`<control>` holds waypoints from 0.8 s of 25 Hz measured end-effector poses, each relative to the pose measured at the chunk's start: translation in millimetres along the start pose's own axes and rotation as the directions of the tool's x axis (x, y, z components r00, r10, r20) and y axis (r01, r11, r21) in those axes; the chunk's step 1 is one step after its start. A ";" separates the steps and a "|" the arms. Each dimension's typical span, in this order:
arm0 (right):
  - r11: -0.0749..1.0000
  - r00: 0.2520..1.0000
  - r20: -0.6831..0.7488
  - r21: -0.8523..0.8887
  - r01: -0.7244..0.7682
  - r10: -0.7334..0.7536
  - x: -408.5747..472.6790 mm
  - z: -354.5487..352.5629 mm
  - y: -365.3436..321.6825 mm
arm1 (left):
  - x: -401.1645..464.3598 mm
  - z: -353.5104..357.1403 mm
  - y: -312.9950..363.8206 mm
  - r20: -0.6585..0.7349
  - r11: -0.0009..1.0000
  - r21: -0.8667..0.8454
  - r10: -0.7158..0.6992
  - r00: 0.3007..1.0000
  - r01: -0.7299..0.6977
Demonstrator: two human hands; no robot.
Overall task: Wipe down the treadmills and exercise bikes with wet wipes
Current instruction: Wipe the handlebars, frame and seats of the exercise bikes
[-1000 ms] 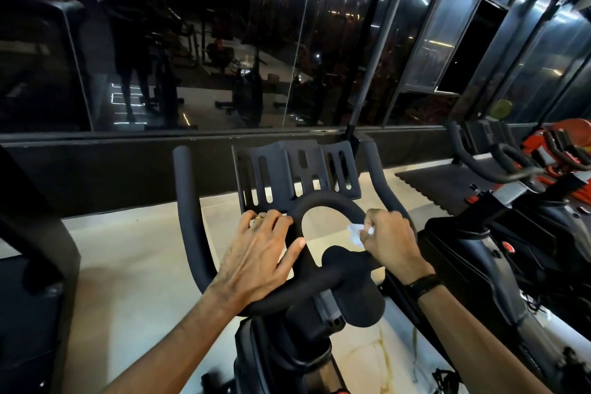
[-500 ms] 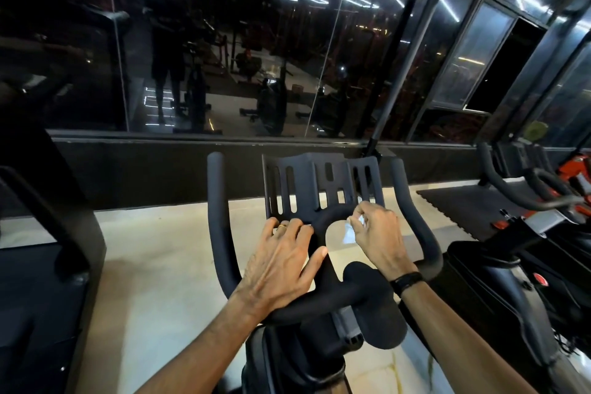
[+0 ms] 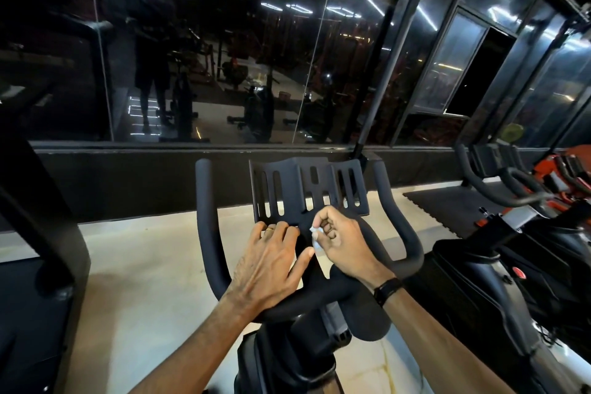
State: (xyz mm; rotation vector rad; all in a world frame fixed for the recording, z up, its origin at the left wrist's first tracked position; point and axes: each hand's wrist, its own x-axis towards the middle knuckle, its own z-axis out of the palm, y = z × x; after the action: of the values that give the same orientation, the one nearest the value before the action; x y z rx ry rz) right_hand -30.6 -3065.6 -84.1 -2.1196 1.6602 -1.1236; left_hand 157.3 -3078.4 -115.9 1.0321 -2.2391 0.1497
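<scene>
While only the head view is on offer, it shows enough: right hand (image 3: 343, 245) curled, pinching a small white wet wipe (image 3: 315, 237) against the inner loop of the exercise bike handlebar (image 3: 396, 233), just below the slotted device tray (image 3: 307, 185). Left hand (image 3: 271, 261) lies flat, fingers straight, on the bar – holding nothing. Risk, as a judgement: the wipe is tiny and bunched, so it could slip from the pinch or skip the outer grips – a patchy clean.
</scene>
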 end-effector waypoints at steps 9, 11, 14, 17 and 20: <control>0.999 0.937 0.347 -0.047 -0.019 0.034 -54.7 -16.1 -47.9 | -1.8 -2.4 -1.3 0.015 0.999 -0.049 0.019 1.000 -0.018; 0.997 0.935 0.346 -0.004 -0.077 0.074 -63.4 -23.3 -48.5 | -2.8 -3.6 -1.0 0.021 0.999 -0.049 0.015 1.000 -0.014; 0.981 0.972 0.170 0.081 -0.177 0.162 -74.8 -31.3 -37.9 | -5.2 -5.9 -0.5 0.023 0.998 -0.063 0.026 0.999 -0.024; 0.977 0.975 0.102 -0.107 -0.185 0.196 -94.5 -18.6 -28.2 | -9.2 -4.9 3.0 0.030 0.995 -0.084 0.053 0.998 -0.050; 0.956 0.984 0.066 -0.256 -0.144 0.166 -108.7 -9.5 -27.4 | -11.1 -2.0 8.5 0.043 0.992 -0.111 0.061 0.997 -0.056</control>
State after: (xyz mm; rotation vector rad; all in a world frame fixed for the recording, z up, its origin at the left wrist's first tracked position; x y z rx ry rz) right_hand -24.4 -2955.9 -107.7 -2.1002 1.9778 -0.8003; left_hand 157.5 -3064.7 -119.7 0.9204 -2.2929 0.0279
